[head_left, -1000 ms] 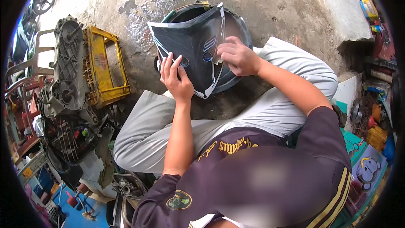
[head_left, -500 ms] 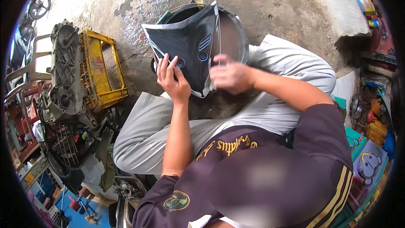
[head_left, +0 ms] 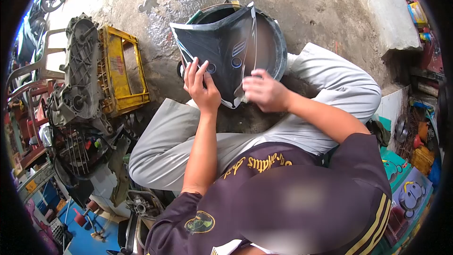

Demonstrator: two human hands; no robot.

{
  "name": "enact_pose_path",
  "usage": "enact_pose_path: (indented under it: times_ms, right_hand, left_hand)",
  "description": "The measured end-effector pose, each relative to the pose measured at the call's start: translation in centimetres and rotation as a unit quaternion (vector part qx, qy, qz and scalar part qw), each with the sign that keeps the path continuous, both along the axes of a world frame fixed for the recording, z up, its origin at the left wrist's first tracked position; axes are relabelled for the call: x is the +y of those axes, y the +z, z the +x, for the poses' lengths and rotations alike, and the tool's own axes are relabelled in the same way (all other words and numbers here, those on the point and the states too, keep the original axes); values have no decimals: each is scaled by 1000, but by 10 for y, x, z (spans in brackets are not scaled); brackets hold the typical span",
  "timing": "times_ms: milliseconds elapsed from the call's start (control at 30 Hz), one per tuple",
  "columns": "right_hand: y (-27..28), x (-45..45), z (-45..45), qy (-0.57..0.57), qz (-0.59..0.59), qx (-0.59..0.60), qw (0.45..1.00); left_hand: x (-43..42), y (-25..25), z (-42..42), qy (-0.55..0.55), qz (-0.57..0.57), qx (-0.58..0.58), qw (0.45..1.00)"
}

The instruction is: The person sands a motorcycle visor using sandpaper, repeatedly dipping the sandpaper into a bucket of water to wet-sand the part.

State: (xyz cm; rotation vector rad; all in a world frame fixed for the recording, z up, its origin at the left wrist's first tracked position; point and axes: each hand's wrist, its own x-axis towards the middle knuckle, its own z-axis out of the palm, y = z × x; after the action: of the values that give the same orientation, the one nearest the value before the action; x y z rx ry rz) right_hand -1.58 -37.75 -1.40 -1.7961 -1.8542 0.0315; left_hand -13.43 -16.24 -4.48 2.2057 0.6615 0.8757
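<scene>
A black, pointed plastic panel (head_left: 217, 47) with white edges, two round blue-rimmed marks and a striped patch leans over a round dark basin (head_left: 278, 42) of brownish water. My left hand (head_left: 203, 85) holds the panel's lower left edge, its fingers laid over the surface and slightly apart. At the lower right edge is my right hand (head_left: 266, 92), blurred, with its fingers curled against the rim. A small pale thing shows by its fingertips, too unclear to name.
On the left stand a yellow crate (head_left: 123, 68) and a grey metal engine casing (head_left: 80, 66). My crossed legs in grey trousers (head_left: 165, 151) lie close below the basin. A concrete block (head_left: 387, 14) is at the upper right, with assorted parts along the right side.
My right hand has moved down along the panel's right edge since one second ago. My left hand stays at the left edge; the whole view has shifted slightly.
</scene>
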Motion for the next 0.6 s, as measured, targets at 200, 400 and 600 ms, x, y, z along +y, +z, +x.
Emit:
enact_pose_path:
  times_ms: [200,400,600]
  right_hand:
    - [-3,4,27,-104,1,17,994]
    - [-11,-5,22,-33,1,4,999]
    - [-8,16,39,-115,29,-8,993]
  left_hand:
    - [-3,4,1,-1,-16,9,1000]
    - [0,-1,2,-3,-6,2,1000]
    - [-1,2,1,0,-10,1,1000]
